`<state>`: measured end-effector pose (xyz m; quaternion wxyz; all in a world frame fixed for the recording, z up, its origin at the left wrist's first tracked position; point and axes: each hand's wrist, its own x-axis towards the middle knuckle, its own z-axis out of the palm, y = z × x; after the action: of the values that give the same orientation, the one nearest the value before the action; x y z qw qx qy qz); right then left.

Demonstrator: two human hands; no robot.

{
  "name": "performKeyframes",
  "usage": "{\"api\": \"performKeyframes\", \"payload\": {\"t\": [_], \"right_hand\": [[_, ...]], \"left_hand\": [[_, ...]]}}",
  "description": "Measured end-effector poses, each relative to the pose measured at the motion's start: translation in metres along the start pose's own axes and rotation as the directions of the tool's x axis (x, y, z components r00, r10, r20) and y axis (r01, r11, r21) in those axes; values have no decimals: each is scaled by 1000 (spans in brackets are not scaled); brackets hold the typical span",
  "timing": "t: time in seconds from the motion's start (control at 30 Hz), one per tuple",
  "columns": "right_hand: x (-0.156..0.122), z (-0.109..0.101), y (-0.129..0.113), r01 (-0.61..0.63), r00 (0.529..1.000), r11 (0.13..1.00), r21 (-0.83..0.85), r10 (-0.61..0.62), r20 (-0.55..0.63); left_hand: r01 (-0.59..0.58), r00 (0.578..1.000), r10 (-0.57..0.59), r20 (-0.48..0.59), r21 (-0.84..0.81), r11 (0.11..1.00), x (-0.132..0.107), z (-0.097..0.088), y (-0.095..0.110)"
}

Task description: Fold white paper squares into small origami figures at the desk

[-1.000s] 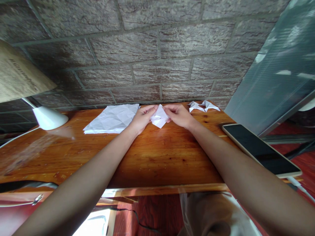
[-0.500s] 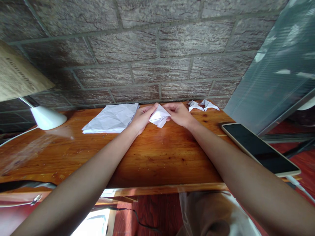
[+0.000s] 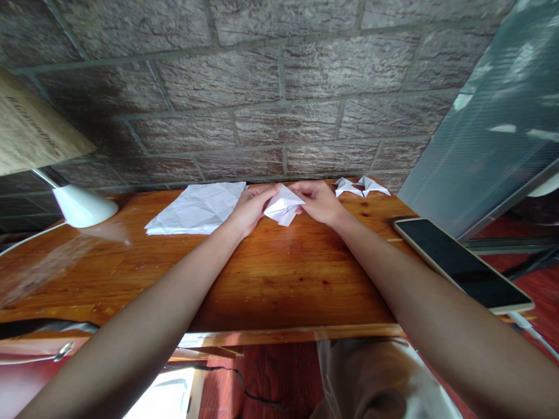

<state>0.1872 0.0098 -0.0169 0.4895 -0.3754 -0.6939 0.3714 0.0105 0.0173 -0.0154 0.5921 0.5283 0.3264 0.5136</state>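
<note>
Between both hands is a small folded piece of white paper (image 3: pixel 283 206), with angled flaps and a point toward the right. My left hand (image 3: pixel 253 208) is closed on its left side, the thumb along the upper edge. On the right side, my right hand (image 3: pixel 318 201) pinches the paper between thumb and fingers. Some fingertips are hidden behind the paper. Left of my left hand lies a stack of creased white paper sheets (image 3: pixel 196 208). Two folded paper pieces (image 3: pixel 361 186) rest at the back, just right of my right hand.
A lamp with a white base (image 3: pixel 85 206) stands at the left of the wooden table (image 3: pixel 279 291). A phone (image 3: pixel 463 265) with a white cable lies at the right edge. The stone-patterned wall (image 3: pixel 279 116) rises behind the table, and a translucent panel (image 3: pixel 476 134) leans at right.
The folded paper has shifted and tilted slightly, its right point reaching a little further right. Both hands keep their grip in nearly the same place.
</note>
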Motion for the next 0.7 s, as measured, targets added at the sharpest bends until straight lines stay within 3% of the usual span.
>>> {"api": "performKeyframes", "payload": {"t": [0.23,0.5,0.7], "right_hand": [[0,1,-1,20,1000,1000,-1,-20,3],[1,2,-2,39,999,996,83,-36,-38],[1,1,-2,43,998,993,108,-38,-50]], "left_hand": [[19,1000,-19,-15,10,1000,2,-1,2],[-35,999,35,-23,8,999,5,-6,-1],[-77,997,76,27,56,995,6,-9,-3]]}}
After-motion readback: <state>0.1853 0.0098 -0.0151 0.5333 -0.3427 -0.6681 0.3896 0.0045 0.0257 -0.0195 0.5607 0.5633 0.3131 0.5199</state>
